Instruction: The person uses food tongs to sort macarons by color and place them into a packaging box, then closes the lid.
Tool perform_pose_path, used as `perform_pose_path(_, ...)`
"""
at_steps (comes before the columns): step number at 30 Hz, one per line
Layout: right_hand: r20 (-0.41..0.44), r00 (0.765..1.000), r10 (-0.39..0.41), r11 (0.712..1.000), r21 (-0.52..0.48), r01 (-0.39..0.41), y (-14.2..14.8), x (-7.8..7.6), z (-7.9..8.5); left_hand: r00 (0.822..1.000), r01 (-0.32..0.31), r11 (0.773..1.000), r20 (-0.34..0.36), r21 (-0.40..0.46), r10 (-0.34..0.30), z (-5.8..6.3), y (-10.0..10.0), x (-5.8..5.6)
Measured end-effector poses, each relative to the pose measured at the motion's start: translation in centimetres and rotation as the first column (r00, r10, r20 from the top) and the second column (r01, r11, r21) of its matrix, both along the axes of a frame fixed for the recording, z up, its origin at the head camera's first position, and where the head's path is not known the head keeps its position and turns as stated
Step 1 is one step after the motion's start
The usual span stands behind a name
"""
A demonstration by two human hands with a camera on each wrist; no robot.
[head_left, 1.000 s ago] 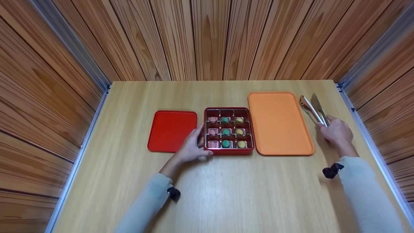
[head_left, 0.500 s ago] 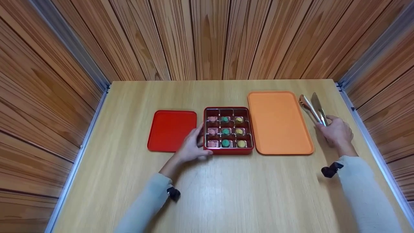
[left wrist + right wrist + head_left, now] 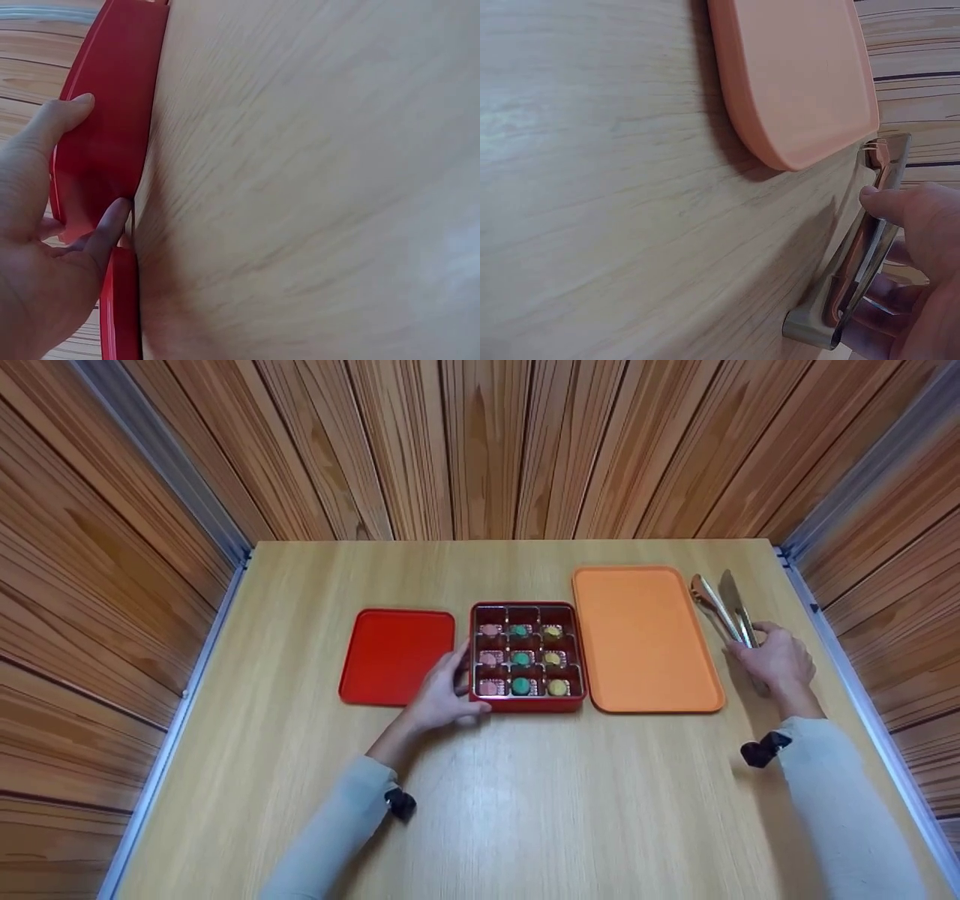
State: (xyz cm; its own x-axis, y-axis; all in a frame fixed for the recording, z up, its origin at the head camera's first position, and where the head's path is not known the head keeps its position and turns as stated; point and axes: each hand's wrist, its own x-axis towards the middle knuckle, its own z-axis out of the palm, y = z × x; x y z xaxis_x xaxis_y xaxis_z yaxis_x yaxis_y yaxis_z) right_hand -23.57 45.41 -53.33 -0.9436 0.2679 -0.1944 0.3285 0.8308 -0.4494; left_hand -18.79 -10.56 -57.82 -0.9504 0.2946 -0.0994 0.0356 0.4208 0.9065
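My left hand (image 3: 442, 690) rests against the left front corner of a red box (image 3: 529, 703). In the left wrist view its thumb lies on the box's wall (image 3: 124, 67), with the fingers spread along the adjoining side. The box's dark divided insert holds rows of small round pink, green (image 3: 520, 686) and yellow pieces, one per compartment. Far right, my right hand (image 3: 776, 660) grips a pair of metal serving tongs (image 3: 855, 262) with a brown arm. Thumb and fingers close around the tongs' middle; their bent end points toward me and their tips spread apart.
A red square lid-like piece (image 3: 397, 656) lies left of the box, partly behind my left hand. An orange tray (image 3: 649, 641) lies between the box and the tongs. Wooden panels (image 3: 480, 450) wall the table's back and sides.
The head view has shifted slightly, so everything sits a little higher in it. Both hands keep their places on the box and the tongs.
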Motion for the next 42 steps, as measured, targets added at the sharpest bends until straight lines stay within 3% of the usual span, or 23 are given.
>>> perform_pose_path(6, -0.051, 0.999, -0.014, 1.000, 0.022, 0.016, -0.4, 0.1, 0.2, 1.000, -0.008, 1.000, 0.001, 0.006, 0.008, -0.3, -0.2, 0.5)
perform_pose_path(16, -0.165, 0.986, -0.003, 1.000, -0.001, 0.003, -2.2, -0.9, 3.3, 0.997, -0.076, 0.995, 0.005, 0.069, 0.076, 0.5, -0.8, 0.9)
perform_pose_path(22, -0.242, 0.967, 0.079, 0.996, 0.047, -0.070, -4.0, -2.5, 4.4, 0.993, -0.109, 0.993, -0.030, 0.046, 0.111, 1.4, -1.5, 0.6)
perform_pose_path(29, -0.242, 0.959, 0.145, 0.989, -0.005, -0.150, -7.4, -4.2, 5.3, 0.991, -0.125, 0.992, -0.051, 0.012, 0.125, 2.0, -2.6, -0.1)
perform_pose_path(33, -0.277, 0.945, 0.175, 0.981, -0.027, -0.190, -9.2, -4.9, 5.3, 0.989, -0.117, 0.992, -0.085, 0.036, 0.120, 2.3, -3.5, -0.5)
perform_pose_path(42, -0.302, 0.915, 0.268, 0.944, -0.110, -0.312, -12.8, -6.1, 5.3, 0.976, -0.148, 0.989, -0.164, -0.018, 0.143, 2.9, -5.3, -0.8)
